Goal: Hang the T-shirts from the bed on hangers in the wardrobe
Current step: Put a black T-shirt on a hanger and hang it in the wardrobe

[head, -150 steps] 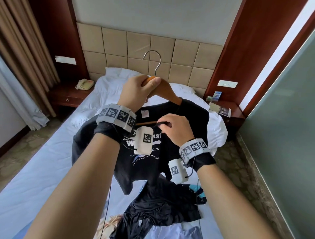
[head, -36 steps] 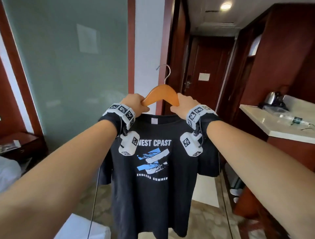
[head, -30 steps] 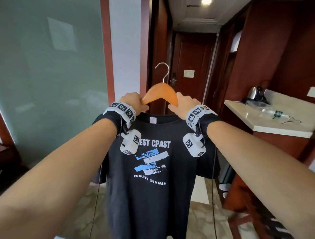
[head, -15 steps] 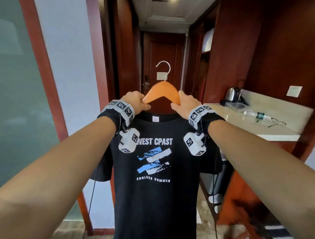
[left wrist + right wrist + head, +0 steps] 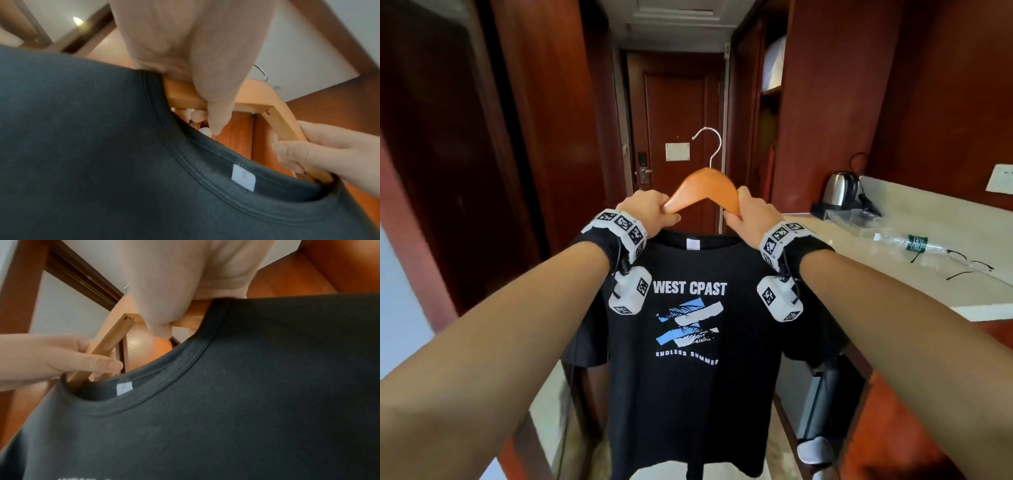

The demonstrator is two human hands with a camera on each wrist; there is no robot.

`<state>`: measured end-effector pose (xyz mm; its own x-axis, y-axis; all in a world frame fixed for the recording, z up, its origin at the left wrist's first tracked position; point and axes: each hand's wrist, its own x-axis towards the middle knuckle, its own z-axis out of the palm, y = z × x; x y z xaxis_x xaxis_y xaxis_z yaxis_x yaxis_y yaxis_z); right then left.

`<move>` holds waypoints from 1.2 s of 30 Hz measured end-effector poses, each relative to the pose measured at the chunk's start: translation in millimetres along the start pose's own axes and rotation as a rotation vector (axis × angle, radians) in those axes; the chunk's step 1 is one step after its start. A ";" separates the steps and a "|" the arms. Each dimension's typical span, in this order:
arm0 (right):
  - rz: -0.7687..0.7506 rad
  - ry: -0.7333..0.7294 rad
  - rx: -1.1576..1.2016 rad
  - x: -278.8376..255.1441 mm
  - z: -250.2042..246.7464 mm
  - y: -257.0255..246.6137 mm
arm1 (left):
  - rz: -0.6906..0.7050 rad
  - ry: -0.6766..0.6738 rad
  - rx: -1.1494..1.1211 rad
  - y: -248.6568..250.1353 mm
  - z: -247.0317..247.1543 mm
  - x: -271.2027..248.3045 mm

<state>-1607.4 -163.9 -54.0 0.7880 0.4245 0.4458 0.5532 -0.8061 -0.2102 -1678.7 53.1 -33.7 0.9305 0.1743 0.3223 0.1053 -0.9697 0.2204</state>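
A black T-shirt [image 5: 688, 359] printed "WEST CPAST" hangs on a wooden hanger [image 5: 707, 186] with a metal hook [image 5: 710, 144], held up at chest height in front of me. My left hand [image 5: 654, 210] grips the hanger's left arm just above the collar. My right hand [image 5: 748, 214] grips its right arm. In the left wrist view my thumb lies over the hanger [image 5: 255, 105] above the T-shirt's collar [image 5: 205, 154]. In the right wrist view my fingers wrap the hanger [image 5: 115, 340] at the T-shirt's neckline [image 5: 174, 369]. The open wardrobe [image 5: 768, 120] stands ahead on the right.
A narrow corridor leads to a wooden door [image 5: 678, 154] straight ahead. A pale counter [image 5: 893, 260] on the right carries a kettle [image 5: 840, 188], a plastic bottle [image 5: 904, 240] and glasses [image 5: 962, 263]. Dark wood panels [image 5: 482, 154] close the left side.
I have turned away from the bed and the glass wall toward the corridor. My right hand moved from the collar to the hanger, which both hands now carry toward the door.
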 end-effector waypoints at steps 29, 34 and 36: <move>0.026 -0.001 -0.125 574.6 208.8 206.1 | 0.047 -0.015 -0.008 -90.5 169.1 619.5; 0.054 0.005 -0.104 660.1 245.8 246.2 | 0.060 -0.031 -0.041 -101.7 204.9 721.4; 0.057 0.007 -0.106 694.2 262.8 266.5 | 0.062 -0.027 -0.041 -103.8 221.6 762.9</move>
<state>-842.0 24.3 -29.1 0.8155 0.3743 0.4415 0.4754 -0.8683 -0.1420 -901.9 248.8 -14.7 0.9438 0.1090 0.3121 0.0333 -0.9707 0.2382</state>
